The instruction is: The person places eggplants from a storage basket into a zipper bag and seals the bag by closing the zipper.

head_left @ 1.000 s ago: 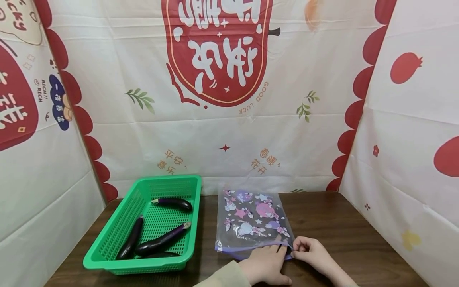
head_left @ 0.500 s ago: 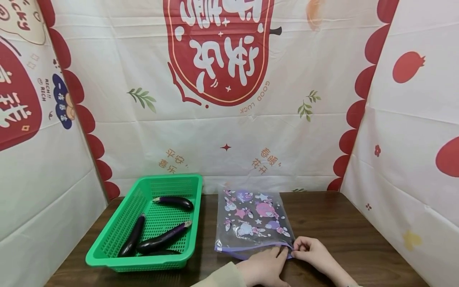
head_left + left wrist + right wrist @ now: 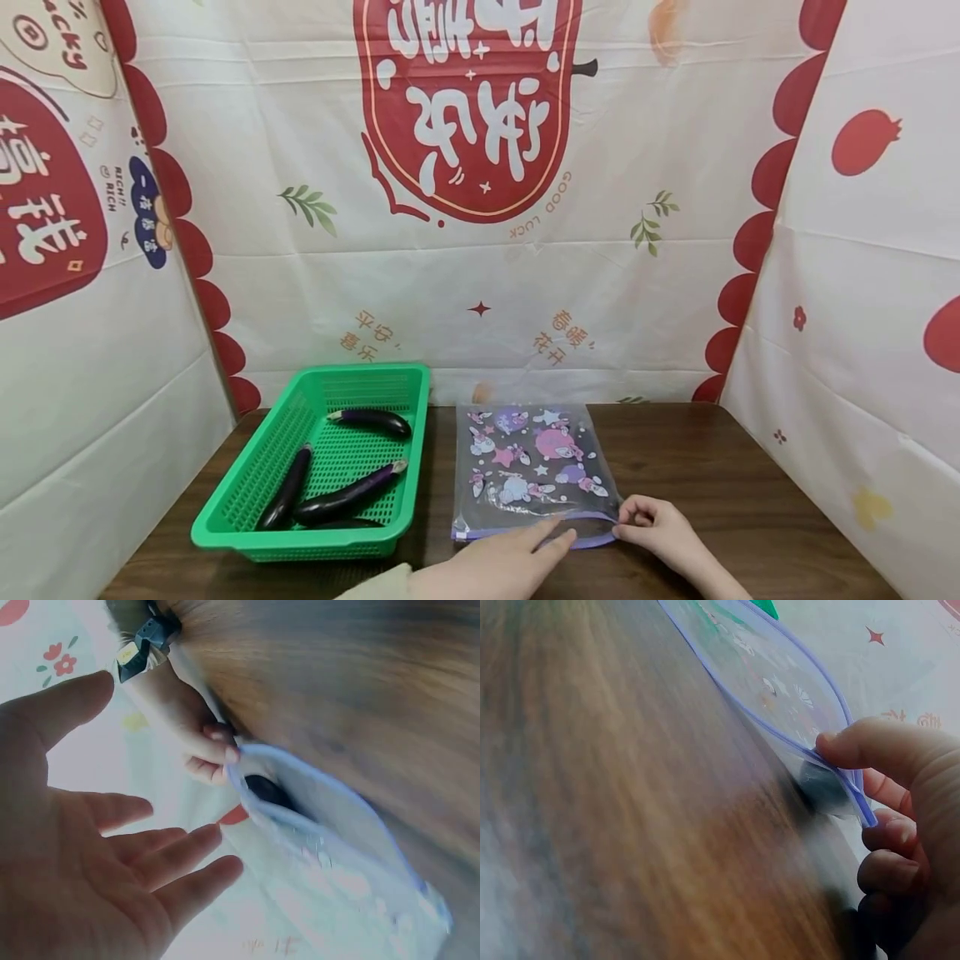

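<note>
Parting of a bag's mouth, with the produce in its basket. The bag (image 3: 536,468), clear and printed, lies flat on the table (image 3: 690,467), to the right of the basket (image 3: 322,542), its mouth (image 3: 739,706) towards the person. The right hand (image 3: 656,525) pinches the right corner of the mouth between thumb and curled forefinger; the left hand (image 3: 487,567) is spread, palm and fingers gripping nothing, and overlaps the near edge of the bag in the head view, though contact cannot be told. Done: the purple edges stand apart over the right part of the mouth, as both wrist views show, and the pale slider (image 3: 461,536) sits at the left corner; the unzipping is therefore judged complete or nearly so. Left: the body of the bag remains flat, so fuller spreading of the mouth would, by this reading, be outstanding. All eggplants (image 3: 348,498) in view lie in the basket, three plainly seen and a fourth mostly hidden by the near rim; their handling is judged not begun. A dark patch (image 3: 268,791) appears within the mouth in the left wrist view; its nature cannot be determined.
</note>
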Demonstrator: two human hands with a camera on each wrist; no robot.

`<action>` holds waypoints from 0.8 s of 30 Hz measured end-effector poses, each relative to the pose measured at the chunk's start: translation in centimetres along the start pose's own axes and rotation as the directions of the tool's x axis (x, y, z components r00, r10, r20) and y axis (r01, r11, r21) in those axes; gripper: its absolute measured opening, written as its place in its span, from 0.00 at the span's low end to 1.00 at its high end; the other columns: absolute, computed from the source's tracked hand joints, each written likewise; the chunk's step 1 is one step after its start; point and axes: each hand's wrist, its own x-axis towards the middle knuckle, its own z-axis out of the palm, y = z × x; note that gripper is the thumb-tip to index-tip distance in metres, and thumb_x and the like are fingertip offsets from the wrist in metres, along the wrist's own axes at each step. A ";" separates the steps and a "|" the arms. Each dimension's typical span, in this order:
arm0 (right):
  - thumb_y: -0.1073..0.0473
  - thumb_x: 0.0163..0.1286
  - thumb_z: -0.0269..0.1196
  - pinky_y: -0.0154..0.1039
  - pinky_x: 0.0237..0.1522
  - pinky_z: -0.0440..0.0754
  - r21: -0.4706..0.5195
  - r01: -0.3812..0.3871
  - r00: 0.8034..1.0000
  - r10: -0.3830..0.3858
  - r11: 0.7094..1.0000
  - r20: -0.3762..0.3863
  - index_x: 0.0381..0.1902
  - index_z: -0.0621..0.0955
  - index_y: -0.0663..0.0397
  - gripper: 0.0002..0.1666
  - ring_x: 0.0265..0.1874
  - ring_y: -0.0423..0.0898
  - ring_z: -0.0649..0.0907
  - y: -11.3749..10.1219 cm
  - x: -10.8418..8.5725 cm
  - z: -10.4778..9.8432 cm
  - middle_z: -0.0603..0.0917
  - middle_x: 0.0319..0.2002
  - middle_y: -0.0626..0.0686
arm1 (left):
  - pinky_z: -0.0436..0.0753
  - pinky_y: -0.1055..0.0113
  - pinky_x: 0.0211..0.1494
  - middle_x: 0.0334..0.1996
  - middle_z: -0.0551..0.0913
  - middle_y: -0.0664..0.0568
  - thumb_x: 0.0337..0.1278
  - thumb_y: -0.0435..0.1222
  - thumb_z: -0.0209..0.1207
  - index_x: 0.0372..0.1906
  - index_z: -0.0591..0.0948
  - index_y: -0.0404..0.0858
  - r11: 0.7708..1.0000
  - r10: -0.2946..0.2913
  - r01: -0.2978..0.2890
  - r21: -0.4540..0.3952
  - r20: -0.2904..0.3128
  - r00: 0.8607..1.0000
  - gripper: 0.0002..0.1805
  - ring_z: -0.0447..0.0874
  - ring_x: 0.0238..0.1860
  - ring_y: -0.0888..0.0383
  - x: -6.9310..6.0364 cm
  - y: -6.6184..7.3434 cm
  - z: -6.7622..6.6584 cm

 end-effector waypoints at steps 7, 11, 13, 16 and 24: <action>0.59 0.54 0.73 0.31 0.21 0.64 0.025 -0.008 1.000 0.008 1.000 0.019 0.26 0.78 0.54 0.12 0.15 0.33 0.62 0.2 -0.2 -0.1 0.60 0.14 0.41 | 0.77 0.60 0.55 0.74 0.58 0.51 0.64 0.61 0.50 0.76 0.54 0.53 0.993 0.020 -0.003 0.115 -0.147 0.989 0.41 0.68 0.66 0.56 -4.7 -0.4 -3.3; 0.59 0.54 0.73 0.31 0.22 0.63 0.020 -0.005 1.000 0.005 1.000 0.002 0.26 0.78 0.53 0.12 0.15 0.33 0.62 0.1 -0.1 -0.2 0.60 0.15 0.42 | 0.76 0.58 0.57 0.72 0.61 0.48 0.62 0.55 0.58 0.76 0.56 0.49 0.978 0.032 0.028 0.206 -0.282 0.959 0.41 0.69 0.65 0.54 -6.4 -1.3 -5.5; 0.58 0.53 0.73 0.31 0.22 0.62 0.007 -0.009 1.000 0.009 1.000 -0.015 0.27 0.78 0.52 0.13 0.16 0.33 0.63 0.0 0.0 -0.2 0.60 0.16 0.42 | 0.76 0.57 0.57 0.71 0.63 0.47 0.61 0.52 0.60 0.75 0.58 0.49 0.974 0.012 0.065 0.217 -0.336 0.942 0.41 0.71 0.64 0.53 -6.9 -1.9 -6.4; 0.57 0.52 0.74 0.32 0.23 0.61 -0.020 -0.014 0.999 0.014 1.000 -0.038 0.27 0.78 0.50 0.13 0.16 0.34 0.63 -0.1 0.1 -0.1 0.60 0.16 0.43 | 0.76 0.55 0.57 0.70 0.65 0.47 0.60 0.51 0.62 0.74 0.60 0.50 0.972 -0.049 0.128 0.197 -0.361 0.931 0.40 0.72 0.63 0.52 -7.3 -2.9 -7.1; 0.57 0.49 0.75 0.33 0.27 0.65 -0.060 0.027 0.996 -0.032 0.998 -0.087 0.25 0.78 0.45 0.14 0.23 0.36 0.70 0.1 0.1 0.3 0.71 0.22 0.44 | 0.75 0.53 0.58 0.68 0.67 0.46 0.61 0.48 0.62 0.72 0.65 0.47 0.971 -0.137 0.199 0.131 -0.374 0.917 0.36 0.71 0.64 0.49 -8.0 -5.7 -7.8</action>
